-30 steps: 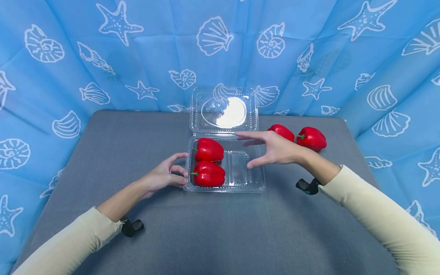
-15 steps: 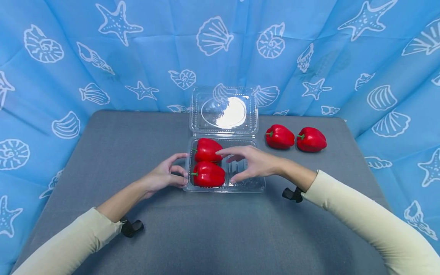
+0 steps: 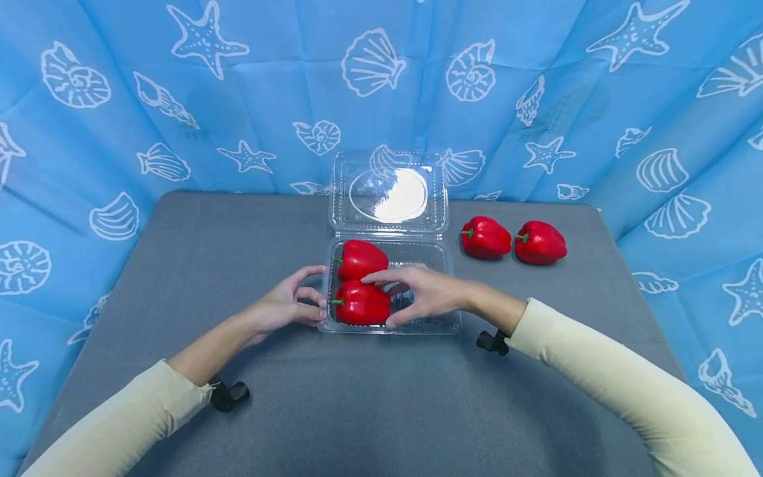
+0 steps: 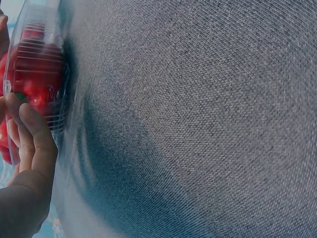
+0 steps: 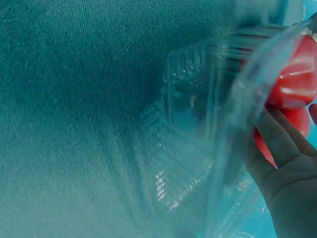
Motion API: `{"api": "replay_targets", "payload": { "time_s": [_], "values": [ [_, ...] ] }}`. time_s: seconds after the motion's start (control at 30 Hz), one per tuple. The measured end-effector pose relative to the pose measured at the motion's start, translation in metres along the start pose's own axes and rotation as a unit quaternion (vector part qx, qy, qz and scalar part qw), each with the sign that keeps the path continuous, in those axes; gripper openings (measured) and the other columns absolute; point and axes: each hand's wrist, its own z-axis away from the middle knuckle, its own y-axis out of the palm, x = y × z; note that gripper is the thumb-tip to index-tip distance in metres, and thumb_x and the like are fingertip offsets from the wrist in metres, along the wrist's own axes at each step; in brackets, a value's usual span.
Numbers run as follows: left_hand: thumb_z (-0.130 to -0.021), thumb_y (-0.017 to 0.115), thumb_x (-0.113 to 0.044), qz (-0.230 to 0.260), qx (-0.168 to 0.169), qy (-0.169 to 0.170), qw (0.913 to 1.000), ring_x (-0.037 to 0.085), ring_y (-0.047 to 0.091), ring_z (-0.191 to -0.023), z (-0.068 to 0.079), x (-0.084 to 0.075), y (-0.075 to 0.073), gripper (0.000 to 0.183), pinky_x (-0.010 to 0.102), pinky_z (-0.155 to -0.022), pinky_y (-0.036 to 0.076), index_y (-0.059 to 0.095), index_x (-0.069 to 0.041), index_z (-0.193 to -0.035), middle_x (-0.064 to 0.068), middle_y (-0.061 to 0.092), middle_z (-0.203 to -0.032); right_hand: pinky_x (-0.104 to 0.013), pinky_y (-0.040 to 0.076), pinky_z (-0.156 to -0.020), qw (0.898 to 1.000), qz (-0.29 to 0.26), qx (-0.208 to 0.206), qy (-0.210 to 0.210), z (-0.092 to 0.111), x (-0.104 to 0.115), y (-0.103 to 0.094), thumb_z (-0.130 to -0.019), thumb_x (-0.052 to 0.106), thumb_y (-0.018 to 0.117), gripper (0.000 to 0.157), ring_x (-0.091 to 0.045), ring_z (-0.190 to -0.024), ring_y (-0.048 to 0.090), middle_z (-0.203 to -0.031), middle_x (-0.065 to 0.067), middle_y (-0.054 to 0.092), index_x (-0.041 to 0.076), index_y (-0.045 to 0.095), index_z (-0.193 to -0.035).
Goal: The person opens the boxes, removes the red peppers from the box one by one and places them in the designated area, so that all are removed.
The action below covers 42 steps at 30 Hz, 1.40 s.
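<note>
A clear plastic clamshell container [image 3: 438,324] stands with its lid raised. Two red bell peppers, one farther back [image 3: 365,257] and one in front [image 3: 361,306], sit side by side in its left half, their green stems pointing left. My left hand [image 3: 277,308] holds the container's left edge; in the left wrist view its fingertips [image 4: 30,116] lie at the rim and outer wall. Over the container, my right hand [image 3: 432,293] reaches to the right end of the front pepper, forefinger across its top and thumb at its near right side. The right wrist view shows these fingers [image 5: 277,136] fairly straight against the peppers.
Two more red bell peppers, a nearer-to-container one [image 3: 485,237] and an outer one [image 3: 540,242], lie on the grey table [image 3: 381,404] right of the container. The transparent lid [image 3: 363,212] leans up at the back, near the blue seashell curtain [image 3: 256,86].
My right hand has moved left and toward me, from over the container's right side to the front pepper. The left hand and container have stayed put.
</note>
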Motion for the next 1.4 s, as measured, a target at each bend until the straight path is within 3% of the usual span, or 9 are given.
{"api": "replay_targets", "payload": {
  "time_s": [0.37, 0.87, 1.4],
  "values": [
    [-0.088, 0.070, -0.002, -0.005, -0.001, -0.004, 1.0000, 0.025, 0.067, -0.093, -0.001, -0.002, 0.000, 0.081, 0.039, -0.085, 0.056, 0.025, -0.017, -0.154, 0.013, 0.064, -0.103, -0.046, 0.048, -0.100, 0.999, 0.020, 0.008, 0.028, -0.010, -0.005, 0.005, -0.082, 0.023, 0.081, 0.087, -0.019, -0.130, 0.045, -0.145, 0.000, 0.046, 0.024, 0.033, -0.155],
    [-0.090, 0.068, -0.003, -0.001, 0.000, -0.002, 1.0000, 0.025, 0.067, -0.093, -0.002, -0.001, -0.001, 0.078, 0.038, -0.086, 0.056, 0.025, -0.017, -0.154, 0.014, 0.064, -0.105, -0.044, 0.046, -0.102, 0.996, 0.068, 0.026, 0.051, -0.018, -0.004, 0.005, -0.084, 0.023, 0.080, 0.090, -0.023, -0.131, 0.042, -0.150, -0.005, 0.042, 0.030, 0.027, -0.157],
    [-0.089, 0.069, -0.002, -0.002, -0.002, -0.009, 1.0000, 0.025, 0.067, -0.092, -0.002, -0.002, 0.001, 0.079, 0.039, -0.085, 0.056, 0.026, -0.017, -0.153, 0.012, 0.064, -0.102, -0.036, 0.050, -0.096, 0.995, 0.094, 0.013, 0.035, -0.020, -0.004, 0.006, -0.082, 0.021, 0.081, 0.087, -0.018, -0.126, 0.045, -0.142, -0.001, 0.047, 0.027, 0.030, -0.153]
  ]
}}
